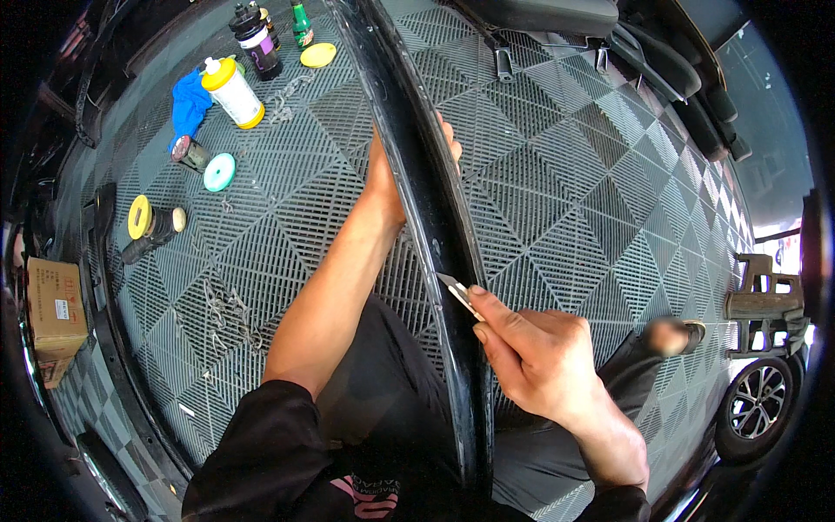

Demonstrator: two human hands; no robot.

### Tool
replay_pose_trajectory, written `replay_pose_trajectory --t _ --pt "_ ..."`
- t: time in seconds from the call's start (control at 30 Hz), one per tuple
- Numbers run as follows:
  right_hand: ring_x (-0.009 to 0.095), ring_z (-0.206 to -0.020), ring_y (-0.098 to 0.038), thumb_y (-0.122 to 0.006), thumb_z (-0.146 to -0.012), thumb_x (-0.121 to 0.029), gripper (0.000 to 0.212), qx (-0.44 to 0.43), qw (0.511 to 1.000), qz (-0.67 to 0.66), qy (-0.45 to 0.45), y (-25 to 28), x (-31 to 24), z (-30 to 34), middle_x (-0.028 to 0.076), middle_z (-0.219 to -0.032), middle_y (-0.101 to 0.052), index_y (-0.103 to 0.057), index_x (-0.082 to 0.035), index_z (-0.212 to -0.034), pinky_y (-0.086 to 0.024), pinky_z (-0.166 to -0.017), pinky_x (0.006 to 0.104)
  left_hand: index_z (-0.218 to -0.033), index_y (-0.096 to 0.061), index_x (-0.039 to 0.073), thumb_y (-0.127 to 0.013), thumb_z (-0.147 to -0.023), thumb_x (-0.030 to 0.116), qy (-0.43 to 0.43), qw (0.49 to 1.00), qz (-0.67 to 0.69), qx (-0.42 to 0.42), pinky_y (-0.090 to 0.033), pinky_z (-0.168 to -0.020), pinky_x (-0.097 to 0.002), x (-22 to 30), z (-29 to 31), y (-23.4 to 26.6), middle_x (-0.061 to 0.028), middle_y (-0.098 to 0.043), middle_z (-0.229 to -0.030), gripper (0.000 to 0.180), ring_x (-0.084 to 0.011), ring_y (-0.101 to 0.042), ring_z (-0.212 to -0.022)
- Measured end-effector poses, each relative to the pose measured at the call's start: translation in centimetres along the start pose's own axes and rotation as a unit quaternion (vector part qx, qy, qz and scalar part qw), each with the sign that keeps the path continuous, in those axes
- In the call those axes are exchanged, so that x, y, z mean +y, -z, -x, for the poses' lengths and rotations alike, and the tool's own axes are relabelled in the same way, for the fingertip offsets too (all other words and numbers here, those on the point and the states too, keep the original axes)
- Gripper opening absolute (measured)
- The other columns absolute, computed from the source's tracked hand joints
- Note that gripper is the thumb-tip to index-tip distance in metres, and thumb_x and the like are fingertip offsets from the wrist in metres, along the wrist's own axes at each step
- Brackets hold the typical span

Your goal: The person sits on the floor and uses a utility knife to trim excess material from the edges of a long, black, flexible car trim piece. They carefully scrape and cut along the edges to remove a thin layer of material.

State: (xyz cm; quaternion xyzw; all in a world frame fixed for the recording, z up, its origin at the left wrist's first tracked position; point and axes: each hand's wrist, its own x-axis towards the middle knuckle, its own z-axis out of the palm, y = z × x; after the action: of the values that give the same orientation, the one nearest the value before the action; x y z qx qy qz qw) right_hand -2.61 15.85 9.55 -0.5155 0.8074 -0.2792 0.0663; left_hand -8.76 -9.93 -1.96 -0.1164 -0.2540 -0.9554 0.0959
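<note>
A long, glossy black trim strip (428,170) runs from the top middle down to my lap, with a raised lip along each side. My left hand (384,178) is closed around its upper part; the strip hides the palm, and some fingertips show past the right edge. Lower down, my right hand (541,355) pinches a slim utility knife (463,299) between thumb and fingers. The knife's blade points up and left, its tip at the strip's left edge. Whether the tip touches the strip I cannot tell.
Grey slatted tiles cover the floor (296,209). At the upper left stand a yellow-capped white bottle (233,94), a dark bottle (256,43), a blue cloth (189,104) and a polisher with a yellow pad (150,222). Curled shavings (228,315) lie left, a cardboard box (57,313) beyond.
</note>
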Motion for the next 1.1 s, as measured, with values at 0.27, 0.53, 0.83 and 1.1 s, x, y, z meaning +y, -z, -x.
replay_pose_trajectory --t 0.27,0.53,0.83,1.1 --pt "0.019 -0.047 -0.061 -0.073 -0.084 -0.005 0.038 0.009 0.999 0.031 0.02 -0.3 0.3 -0.3 0.008 -0.063 -0.065 -0.068 0.0 -0.121 -0.048 -0.046 0.0316 -0.082 -0.055 0.01 -0.056 -0.095 0.035 0.01 0.997 -0.002 0.076 -0.042 -0.05 -0.034 0.0 -0.2 -1.0 -0.0057 -0.051 -0.065 0.028 -0.021 -0.05 -0.056" --pt "0.016 -0.04 -0.049 -0.074 -0.084 -0.009 0.042 -0.013 0.993 0.108 0.05 -0.2 0.0 0.2 0.001 -0.053 -0.051 -0.067 -0.002 -0.124 -0.04 -0.041 0.0315 -0.082 -0.055 0.009 -0.056 -0.096 0.035 -0.018 0.996 -0.006 0.084 -0.042 -0.05 -0.0345 -0.5 -0.2 -0.4 -0.0065 -0.052 -0.067 0.03 -0.0212 -0.05 -0.057" --pt "0.016 -0.038 -0.046 -0.075 -0.082 -0.011 0.045 -0.037 0.991 0.117 0.058 -0.3 -0.4 1.5 0.0 -0.053 -0.049 -0.067 -0.002 -0.124 -0.039 -0.04 0.0314 -0.083 -0.055 0.009 -0.056 -0.095 0.037 -0.017 0.998 0.0 0.053 -0.042 -0.051 -0.034 -0.6 0.1 -0.1 -0.0054 -0.05 -0.067 0.031 -0.021 -0.05 -0.058" --pt "0.018 -0.042 -0.056 -0.074 -0.083 -0.007 0.038 -0.017 0.999 0.041 0.017 1.0 -0.7 1.0 0.005 -0.056 -0.06 -0.069 0.0 -0.12 -0.044 -0.043 0.0313 -0.084 -0.056 0.009 -0.056 -0.095 0.036 -0.012 0.998 0.007 0.065 -0.042 -0.052 -0.034 -0.3 0.4 0.2 -0.0047 -0.049 -0.066 0.029 -0.0206 -0.05 -0.059"
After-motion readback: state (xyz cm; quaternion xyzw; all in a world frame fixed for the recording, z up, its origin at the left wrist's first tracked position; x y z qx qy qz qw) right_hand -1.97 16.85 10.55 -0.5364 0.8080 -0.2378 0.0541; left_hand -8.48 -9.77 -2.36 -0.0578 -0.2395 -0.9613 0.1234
